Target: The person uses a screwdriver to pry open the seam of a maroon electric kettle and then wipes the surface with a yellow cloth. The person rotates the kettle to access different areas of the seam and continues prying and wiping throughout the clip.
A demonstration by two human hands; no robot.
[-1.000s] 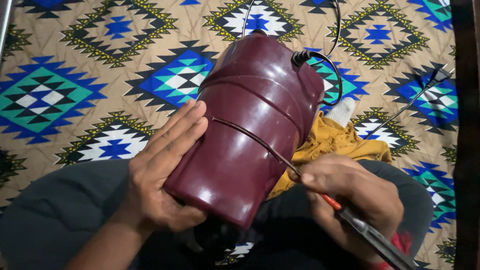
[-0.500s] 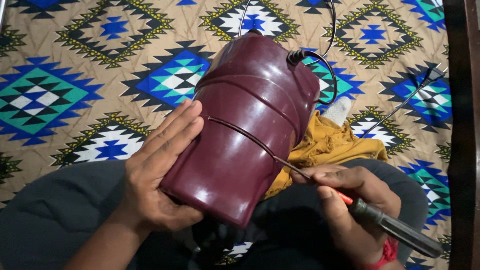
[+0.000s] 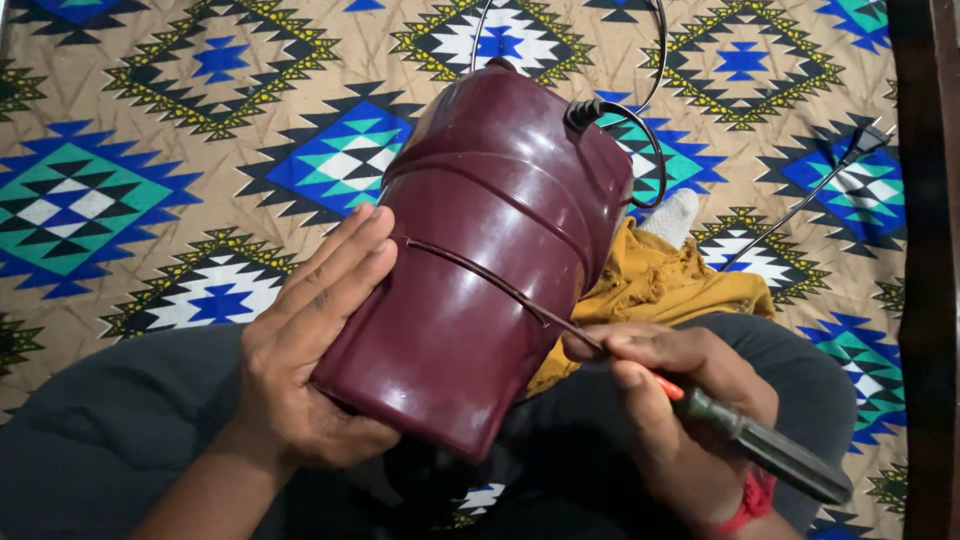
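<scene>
At far left I see the patterned cloth (image 3: 150,170), with blue, teal and yellow diamonds, running out of frame on every side. Below it my dark trousers (image 3: 110,440) fill the bottom edge. My left hand (image 3: 300,360) lies open and flat against the left flank of the maroon appliance housing (image 3: 490,260), fingers extended, palm cupping the lower corner; the thumb is hidden behind the body. The housing rests tilted across my lap, its far end toward the cloth. A thin seam crosses its middle. A black cord (image 3: 640,150) enters at the upper right and loops out of view at the top. Behind the housing a mustard-yellow cloth (image 3: 670,285) is partly covered. My right hand (image 3: 680,400) is closed around a screwdriver (image 3: 760,450), whose tip meets the seam; the tip itself is too thin to resolve. The dark handle stops near the lower right edge.
</scene>
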